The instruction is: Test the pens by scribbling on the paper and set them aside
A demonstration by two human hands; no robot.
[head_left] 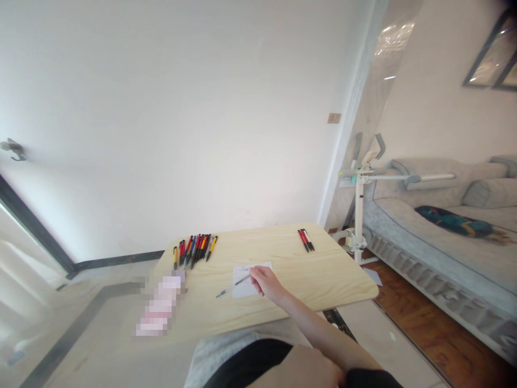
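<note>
My right hand (264,281) is closed in a pinch on one end of a slim grey, partly clear pen (226,291). The pen points down to the left; I cannot tell whether it is a whole pen or just its inner part. Below the hand and pen lies a white sheet of paper (242,292) with faint print. A row of several red, yellow, blue, grey and black pens (196,249) lies at the table's far left. Two red-and-black pens (302,241) and a white-and-black pen (307,240) lie at the far right. My left hand does not show.
The light wooden table (335,269) stands against a white wall (202,118). A pixelated pink-and-white patch (159,307) covers something at its left edge. To the right are white exercise equipment (359,210) and a grey sofa (396,215). My clothing fills the bottom.
</note>
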